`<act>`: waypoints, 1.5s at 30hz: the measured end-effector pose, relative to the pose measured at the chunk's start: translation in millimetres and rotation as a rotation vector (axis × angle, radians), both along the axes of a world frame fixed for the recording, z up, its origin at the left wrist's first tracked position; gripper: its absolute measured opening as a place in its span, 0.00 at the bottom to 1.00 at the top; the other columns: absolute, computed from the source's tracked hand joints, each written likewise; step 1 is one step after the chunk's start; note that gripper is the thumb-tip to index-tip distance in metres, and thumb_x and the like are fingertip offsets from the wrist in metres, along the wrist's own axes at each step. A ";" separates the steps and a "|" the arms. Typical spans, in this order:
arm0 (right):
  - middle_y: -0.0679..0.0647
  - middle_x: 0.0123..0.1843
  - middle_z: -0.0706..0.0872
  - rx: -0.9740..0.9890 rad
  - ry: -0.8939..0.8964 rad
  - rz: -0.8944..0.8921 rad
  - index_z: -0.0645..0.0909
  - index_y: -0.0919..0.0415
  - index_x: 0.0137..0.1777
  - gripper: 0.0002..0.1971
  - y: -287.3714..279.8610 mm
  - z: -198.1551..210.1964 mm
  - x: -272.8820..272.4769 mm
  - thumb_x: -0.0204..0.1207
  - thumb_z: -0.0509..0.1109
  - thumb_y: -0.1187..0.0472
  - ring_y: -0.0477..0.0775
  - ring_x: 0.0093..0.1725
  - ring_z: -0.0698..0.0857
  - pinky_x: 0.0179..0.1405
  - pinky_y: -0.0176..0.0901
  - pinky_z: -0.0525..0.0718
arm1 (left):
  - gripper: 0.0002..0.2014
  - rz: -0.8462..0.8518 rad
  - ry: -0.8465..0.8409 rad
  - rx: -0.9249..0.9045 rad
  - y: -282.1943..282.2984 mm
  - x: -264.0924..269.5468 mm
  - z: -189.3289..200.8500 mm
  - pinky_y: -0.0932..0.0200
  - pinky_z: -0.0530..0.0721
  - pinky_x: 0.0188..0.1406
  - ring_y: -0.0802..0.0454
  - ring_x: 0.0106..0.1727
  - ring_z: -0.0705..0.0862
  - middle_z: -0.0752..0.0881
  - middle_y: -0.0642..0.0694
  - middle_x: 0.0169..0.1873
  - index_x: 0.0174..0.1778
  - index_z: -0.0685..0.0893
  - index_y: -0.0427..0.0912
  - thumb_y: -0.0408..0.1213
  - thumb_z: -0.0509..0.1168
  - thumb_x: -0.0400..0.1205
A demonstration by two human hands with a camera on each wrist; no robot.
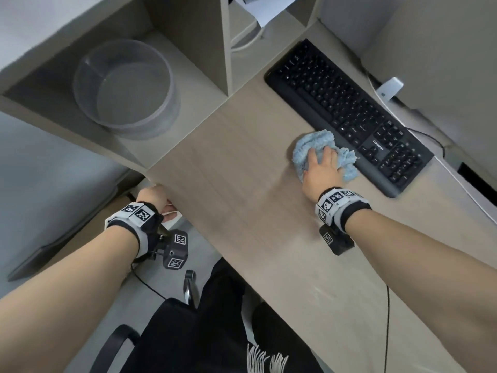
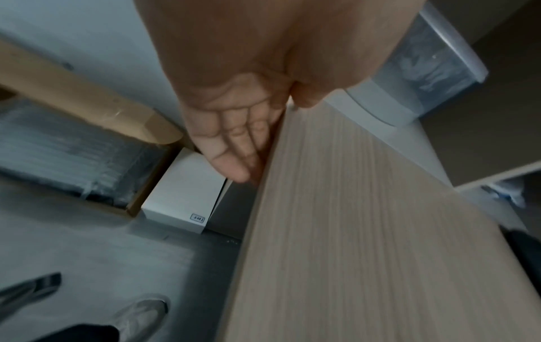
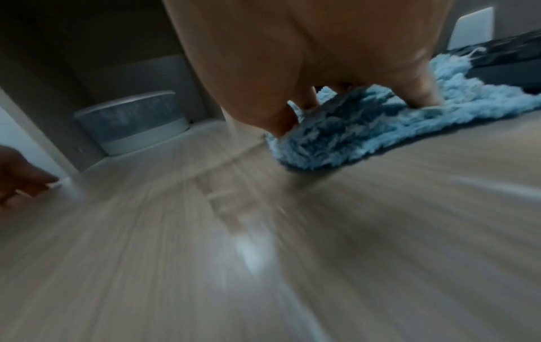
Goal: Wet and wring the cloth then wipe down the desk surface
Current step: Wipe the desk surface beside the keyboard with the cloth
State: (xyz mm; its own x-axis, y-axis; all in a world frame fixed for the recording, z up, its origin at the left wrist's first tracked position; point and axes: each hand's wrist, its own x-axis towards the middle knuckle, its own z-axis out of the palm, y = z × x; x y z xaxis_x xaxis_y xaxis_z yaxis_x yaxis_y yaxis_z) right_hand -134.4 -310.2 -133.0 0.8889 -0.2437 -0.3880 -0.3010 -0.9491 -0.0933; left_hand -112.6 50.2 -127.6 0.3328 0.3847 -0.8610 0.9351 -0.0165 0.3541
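A fluffy light blue cloth (image 1: 320, 141) lies bunched on the pale wood desk (image 1: 242, 184), right against the front edge of the black keyboard (image 1: 349, 111). My right hand (image 1: 320, 156) sits on top of it, fingers bent down into the pile. In the right wrist view the cloth (image 3: 351, 138) bulges under the arched right hand (image 3: 345, 92), and the desk (image 3: 263, 254) shows a wet sheen. My left hand (image 1: 161, 203) rests at the desk's front left edge. The left wrist view shows its fingers (image 2: 231, 148) lying straight along that edge (image 2: 263, 185), holding nothing.
A clear round basin (image 1: 123, 87) with water stands in the open shelf bay at the back left. An upright shelf divider (image 1: 215, 44) separates it from the desk. A white device (image 1: 390, 87) and cables lie behind the keyboard. Boxes (image 2: 181, 196) stand on the floor below.
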 end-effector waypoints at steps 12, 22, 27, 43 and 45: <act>0.60 0.87 0.50 0.046 0.042 0.146 0.55 0.51 0.84 0.32 -24.4 1.6 -7.2 0.82 0.63 0.54 0.63 0.86 0.49 0.74 0.77 0.66 | 0.13 -0.099 0.019 0.019 -1.0 0.6 16.6 0.51 0.87 0.45 0.45 0.39 0.88 0.88 0.41 0.43 0.44 0.81 0.42 0.38 0.51 0.85; 0.56 0.88 0.47 0.077 0.046 0.311 0.56 0.48 0.85 0.38 102.0 7.6 52.5 0.77 0.69 0.59 0.61 0.86 0.46 0.75 0.82 0.55 | 0.19 -0.113 0.044 -0.030 7.7 1.4 17.4 0.50 0.85 0.46 0.42 0.42 0.89 0.89 0.38 0.43 0.44 0.82 0.37 0.46 0.52 0.87; 0.60 0.88 0.51 0.165 0.041 0.758 0.59 0.50 0.84 0.33 164.6 4.6 -18.2 0.80 0.65 0.61 0.65 0.86 0.49 0.74 0.85 0.53 | 0.23 -0.139 0.058 -0.060 17.9 3.3 13.1 0.53 0.82 0.42 0.45 0.37 0.86 0.87 0.40 0.39 0.41 0.79 0.36 0.51 0.51 0.89; 0.58 0.88 0.46 0.102 0.005 0.616 0.55 0.47 0.85 0.37 158.5 1.8 -1.9 0.79 0.68 0.56 0.63 0.87 0.46 0.77 0.82 0.50 | 0.19 -0.091 -0.117 -0.024 15.0 -13.5 9.6 0.55 0.84 0.33 0.43 0.31 0.84 0.85 0.38 0.34 0.46 0.80 0.38 0.47 0.52 0.88; 0.61 0.88 0.52 0.115 -0.013 0.780 0.60 0.48 0.84 0.37 161.8 -1.3 -36.3 0.76 0.71 0.55 0.65 0.86 0.52 0.74 0.83 0.54 | 0.17 -0.069 -0.141 -0.006 14.7 -23.1 8.5 0.55 0.83 0.32 0.43 0.31 0.84 0.86 0.37 0.37 0.44 0.81 0.38 0.45 0.54 0.87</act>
